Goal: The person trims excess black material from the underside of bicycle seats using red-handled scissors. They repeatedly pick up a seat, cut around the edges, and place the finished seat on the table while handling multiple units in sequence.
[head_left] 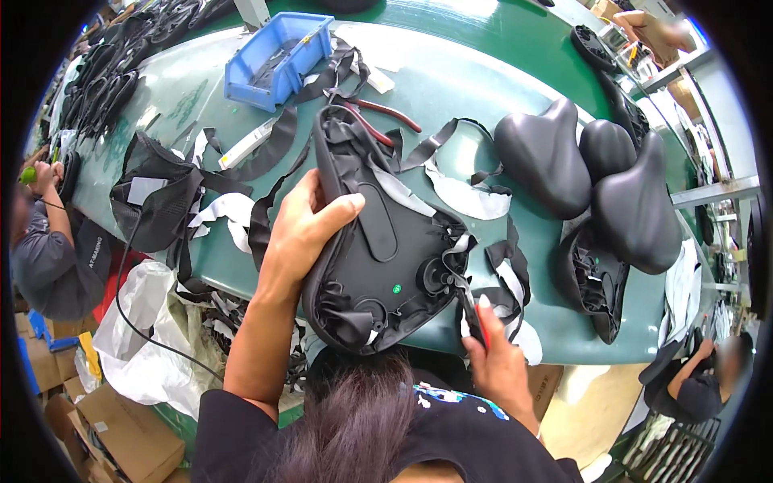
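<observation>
A black bicycle saddle (378, 233) is turned underside up in front of me, its narrow nose pointing away. My left hand (302, 225) grips its left edge, the thumb lying over the rim. Dark cover material is folded in around the saddle's edge, with a pale strip (403, 191) along the inside. In my right hand (501, 366) are red-handled pliers (473, 318). Their metal jaws meet the gathered edge at the saddle's rear right, beside a round black fitting (436, 276); the exact bite cannot be made out.
Another red-handled tool (374, 129) lies beyond the saddle's nose. Black and white scraps (471, 193) litter the green table. Several finished saddles (551, 157) are piled at right. A blue bin (278, 60) stands at the back, a black fabric pouch (153, 193) at left. Other people work on both sides.
</observation>
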`<action>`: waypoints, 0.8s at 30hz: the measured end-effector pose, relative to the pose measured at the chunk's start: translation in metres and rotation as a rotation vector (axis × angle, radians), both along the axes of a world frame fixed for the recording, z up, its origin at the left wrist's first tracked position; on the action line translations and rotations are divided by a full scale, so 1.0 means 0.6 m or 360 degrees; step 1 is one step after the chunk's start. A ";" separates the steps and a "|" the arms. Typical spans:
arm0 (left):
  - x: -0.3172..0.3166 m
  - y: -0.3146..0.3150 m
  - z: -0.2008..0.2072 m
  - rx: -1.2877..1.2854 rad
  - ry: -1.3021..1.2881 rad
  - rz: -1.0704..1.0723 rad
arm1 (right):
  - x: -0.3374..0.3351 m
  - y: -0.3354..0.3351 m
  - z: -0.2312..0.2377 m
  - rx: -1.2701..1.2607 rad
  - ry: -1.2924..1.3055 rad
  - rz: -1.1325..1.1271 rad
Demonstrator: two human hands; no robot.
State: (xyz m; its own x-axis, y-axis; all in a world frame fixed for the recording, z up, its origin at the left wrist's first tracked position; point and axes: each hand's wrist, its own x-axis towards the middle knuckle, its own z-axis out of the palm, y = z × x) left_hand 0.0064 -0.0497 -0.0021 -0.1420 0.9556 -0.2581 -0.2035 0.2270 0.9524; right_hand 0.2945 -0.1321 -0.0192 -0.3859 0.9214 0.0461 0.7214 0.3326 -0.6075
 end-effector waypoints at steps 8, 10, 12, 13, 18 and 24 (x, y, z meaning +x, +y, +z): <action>0.009 -0.053 -0.001 0.0172 0.0122 0.0253 | -0.085 0.163 0.008 0.0450 0.0501 0.0079; 0.001 -0.073 -0.036 0.0177 0.0304 0.0528 | -0.060 0.190 0.020 0.0023 0.0884 -0.0353; 0.001 -0.081 -0.045 0.0269 0.1673 0.0660 | -0.039 0.195 0.038 -0.0177 0.0971 -0.0515; 0.003 -0.074 -0.042 0.0500 0.1966 0.0490 | -0.045 0.195 0.039 -0.0176 0.1049 -0.0443; 0.094 0.032 0.012 0.1129 0.1810 -0.0728 | -0.073 0.181 0.054 0.0223 0.0606 0.0213; 0.090 0.060 -0.026 0.1009 0.1380 -0.0719 | 0.043 0.186 0.043 0.0377 -0.0096 0.0485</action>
State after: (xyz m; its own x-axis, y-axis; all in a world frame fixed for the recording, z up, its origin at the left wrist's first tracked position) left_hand 0.0607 -0.0137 -0.0178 0.3495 0.8874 0.3006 0.5493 -0.4540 0.7016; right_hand 0.3204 -0.0203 0.0068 -0.6486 0.7308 0.2126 0.6002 0.6629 -0.4477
